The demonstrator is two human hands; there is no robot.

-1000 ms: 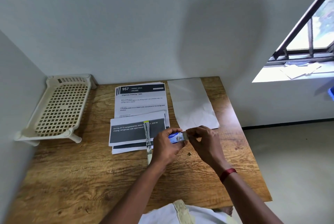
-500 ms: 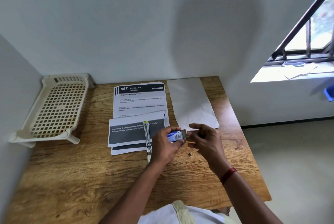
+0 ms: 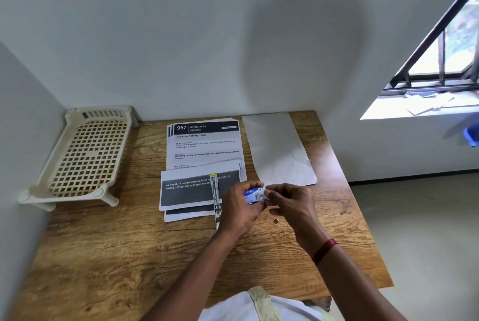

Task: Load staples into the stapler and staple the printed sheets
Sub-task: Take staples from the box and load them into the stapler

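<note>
A small blue-and-white staple box (image 3: 253,195) is held over the wooden table (image 3: 129,256), with my left hand (image 3: 239,208) gripping its left end. My right hand (image 3: 291,202) pinches the box's right end with thumb and fingertips. The metal stapler (image 3: 215,197) lies opened out flat, its yellow-tipped end on the printed sheets (image 3: 204,149), just left of my left hand. A folded printed sheet (image 3: 186,192) with a dark panel rests under the stapler. A tiny loose piece of staples (image 3: 276,220) lies on the table below my right hand.
A cream plastic rack (image 3: 85,157) stands at the back left against the wall. A blank white sheet (image 3: 277,149) lies at the back right of the table. Walls close off the left and back; the table's right edge drops to the floor.
My right hand drew slightly away from the box's end, then came back to it. The box and left hand stayed almost in place.
</note>
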